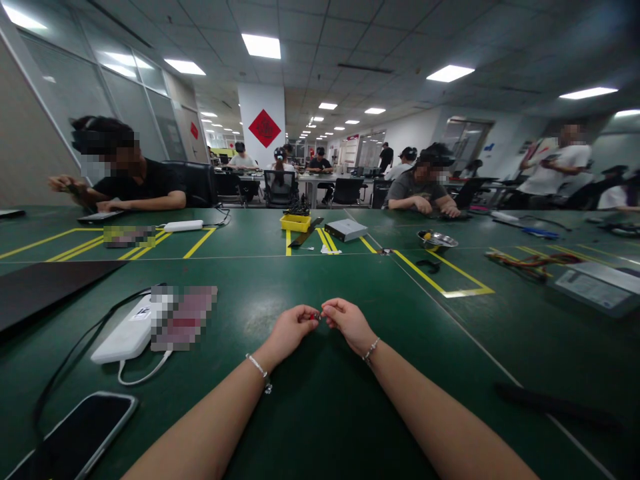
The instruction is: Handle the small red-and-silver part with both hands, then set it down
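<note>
My left hand [291, 330] is closed in a pinch just above the green table [320, 280]. Between its thumb and forefinger shows a small red piece [313, 317], too tiny to name. Facing it, my right hand [351, 325] has its thumb and fingertips pressed together. A dark or metallic speck appears near the right fingertips, but I cannot make out what they hold. The two sets of fingertips are almost touching.
A white power bank [131, 330] with cables and a smartphone [75, 437] lie left. Farther off are a yellow bin [295, 223], a grey box [343, 230] and a metal bowl [445, 241]. A power supply unit [597, 287] stands right. Other people sit across the table.
</note>
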